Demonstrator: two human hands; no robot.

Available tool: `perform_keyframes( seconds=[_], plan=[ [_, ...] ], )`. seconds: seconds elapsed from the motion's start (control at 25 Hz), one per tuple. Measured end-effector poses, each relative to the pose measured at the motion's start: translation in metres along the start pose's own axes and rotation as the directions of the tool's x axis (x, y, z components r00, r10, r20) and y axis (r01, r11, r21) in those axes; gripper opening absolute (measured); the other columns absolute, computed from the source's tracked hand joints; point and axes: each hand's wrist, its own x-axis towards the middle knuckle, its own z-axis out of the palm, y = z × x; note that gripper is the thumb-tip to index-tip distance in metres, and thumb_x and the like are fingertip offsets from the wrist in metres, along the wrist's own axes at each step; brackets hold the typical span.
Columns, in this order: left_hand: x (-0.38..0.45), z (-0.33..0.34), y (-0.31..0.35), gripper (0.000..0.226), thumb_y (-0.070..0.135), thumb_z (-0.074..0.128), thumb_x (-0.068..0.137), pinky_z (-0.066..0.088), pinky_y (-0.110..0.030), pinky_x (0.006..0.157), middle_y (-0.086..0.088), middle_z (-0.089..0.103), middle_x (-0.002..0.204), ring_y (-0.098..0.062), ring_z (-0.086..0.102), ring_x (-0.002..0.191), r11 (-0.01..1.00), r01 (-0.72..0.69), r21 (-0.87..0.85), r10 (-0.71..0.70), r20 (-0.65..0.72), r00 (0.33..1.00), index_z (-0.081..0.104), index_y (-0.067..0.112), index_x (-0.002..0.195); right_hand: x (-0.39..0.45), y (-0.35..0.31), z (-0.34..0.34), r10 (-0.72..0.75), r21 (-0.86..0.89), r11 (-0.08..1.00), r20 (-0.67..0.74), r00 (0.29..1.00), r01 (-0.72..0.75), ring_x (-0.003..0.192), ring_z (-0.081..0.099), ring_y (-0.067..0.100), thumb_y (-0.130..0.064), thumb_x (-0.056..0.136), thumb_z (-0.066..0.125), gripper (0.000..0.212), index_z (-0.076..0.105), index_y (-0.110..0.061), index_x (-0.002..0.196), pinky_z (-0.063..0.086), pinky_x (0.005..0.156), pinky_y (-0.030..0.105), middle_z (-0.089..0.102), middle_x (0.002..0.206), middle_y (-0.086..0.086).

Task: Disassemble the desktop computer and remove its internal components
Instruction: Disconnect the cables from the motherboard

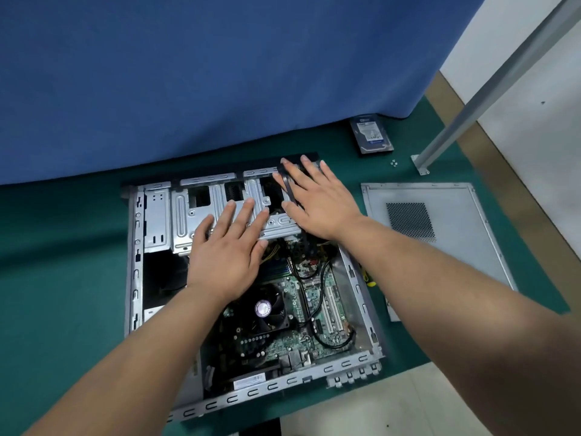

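Observation:
An open desktop case [135, 262] lies on its side on the green mat. Inside it I see the motherboard [292, 328] with its black CPU fan [267, 309] and black cables. A silver drive cage [201, 212] spans the far end of the case. My left hand [226, 250] lies flat over the cage's near edge, fingers straight and spread. My right hand [317, 199] lies flat over the cage's far right corner, fingers straight, with a black cable [287, 187] running under its fingers. Neither hand holds anything.
The removed side panel [440, 234] lies flat to the right of the case. A hard drive [372, 135] and small screws [394, 163] sit at the back right. A screwdriver handle [369, 280] pokes out beside the case. A blue cloth [220, 73] hangs behind; a metal post [471, 105] stands right.

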Motion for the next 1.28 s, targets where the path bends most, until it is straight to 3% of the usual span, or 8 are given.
perform_keyframes(
  seconds=[0.36,0.52,0.6,0.76,0.84,0.96,1.16,1.28],
  plan=[
    [0.002,0.001,0.001,0.061,0.065,0.02,0.103,0.008,-0.046,0.124,0.017,0.002,0.171,-0.012,0.001,0.159,1.0,-0.008,-0.022,0.008,-0.007,1.0,0.009,0.049,0.161,0.009,0.007,0.017,-0.019,0.007,1.0,-0.069,0.997,0.02,0.159,-0.004,0.022,-0.056,0.103,0.02,0.063,0.009,-0.041,0.163,-0.003,0.128,0.046,-0.004,0.172,-0.008],
    [-0.021,-0.005,0.007,0.059,0.059,0.036,0.095,0.004,-0.047,0.127,0.018,0.026,0.167,-0.008,0.014,0.157,0.959,-0.083,-0.272,0.072,-0.049,0.996,0.038,0.046,0.152,0.012,0.006,0.018,-0.022,0.023,0.999,-0.082,0.996,0.023,0.159,-0.003,0.021,-0.057,0.103,0.02,0.062,0.009,-0.042,0.162,-0.004,0.128,0.045,-0.005,0.172,-0.009],
    [-0.039,-0.002,0.019,0.044,0.046,0.046,0.096,0.017,-0.047,0.125,0.018,0.05,0.151,-0.013,0.032,0.151,0.931,-0.185,-0.315,0.131,-0.184,0.974,0.058,0.038,0.137,0.012,0.008,0.018,-0.016,0.027,0.999,-0.087,0.996,0.018,0.159,-0.003,0.02,-0.057,0.102,0.02,0.062,0.01,-0.043,0.162,-0.004,0.128,0.044,-0.004,0.172,-0.01],
    [-0.046,0.011,0.036,0.019,0.017,0.061,0.094,0.042,-0.048,0.111,0.004,0.074,0.109,-0.03,0.055,0.13,0.901,-0.425,-0.08,0.38,-0.322,0.867,0.075,0.016,0.105,0.013,0.008,0.02,-0.014,0.041,0.999,-0.087,0.996,0.017,0.158,-0.004,0.018,-0.056,0.102,0.022,0.061,0.011,-0.045,0.161,-0.005,0.128,0.043,-0.004,0.172,-0.011],
    [-0.041,0.018,0.043,0.018,0.019,0.058,0.094,0.052,-0.046,0.093,0.001,0.071,0.101,-0.031,0.059,0.121,0.906,-0.423,-0.018,0.406,-0.244,0.881,0.073,0.014,0.101,0.013,0.009,0.02,-0.017,0.05,0.999,-0.085,0.996,0.021,0.158,-0.004,0.018,-0.057,0.102,0.022,0.061,0.012,-0.046,0.161,-0.004,0.128,0.044,-0.004,0.172,-0.011],
    [-0.02,0.025,0.054,0.028,0.035,0.057,0.097,0.049,-0.041,0.097,0.001,0.064,0.113,-0.026,0.055,0.115,0.964,-0.207,-0.169,0.209,-0.005,0.978,0.067,0.019,0.118,0.013,0.01,0.019,-0.025,0.057,0.998,-0.089,0.996,0.03,0.159,-0.002,0.019,-0.056,0.102,0.024,0.061,0.014,-0.045,0.161,-0.003,0.128,0.044,-0.002,0.172,-0.01],
    [0.036,0.047,0.072,0.025,0.044,0.062,0.093,0.053,-0.039,0.081,-0.003,0.061,0.097,-0.03,0.062,0.105,0.972,-0.2,-0.126,0.222,0.191,0.956,0.057,0.02,0.091,0.015,0.012,0.021,-0.022,0.092,0.995,-0.094,0.995,0.03,0.159,-0.002,0.018,-0.054,0.101,0.029,0.061,0.017,-0.046,0.16,-0.004,0.127,0.043,0.0,0.172,-0.011],
    [0.046,0.062,0.076,0.021,0.038,0.061,0.091,0.055,-0.039,0.083,-0.002,0.069,0.103,-0.028,0.065,0.104,0.975,-0.184,-0.128,0.206,0.188,0.96,0.066,0.024,0.107,0.016,0.012,0.02,-0.03,0.113,0.993,-0.099,0.995,0.041,0.158,-0.001,0.018,-0.054,0.099,0.029,0.062,0.019,-0.046,0.16,-0.005,0.126,0.042,0.002,0.172,-0.011]
  ],
)
